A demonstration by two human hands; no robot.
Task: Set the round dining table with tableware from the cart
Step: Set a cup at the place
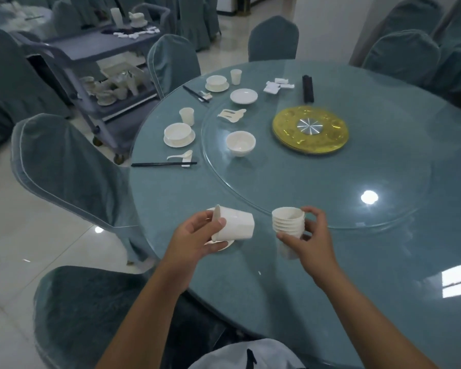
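Plain white cups [288, 221], unlabelled

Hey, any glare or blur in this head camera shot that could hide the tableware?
Head view: ceiling-light glare and a window reflection sit on bare glass tabletop; wide-angle bending curves the edges; the cart is soft; the cups in both hands stay readable.

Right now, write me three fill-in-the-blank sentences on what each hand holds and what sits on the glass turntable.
1. The left hand holds a single white ____, tilted on its side.
2. The right hand holds a ____ of nested cups.
3. The lone bowl stands on the glass ____, beside the gold disc.

Missing: cup; stack; turntable
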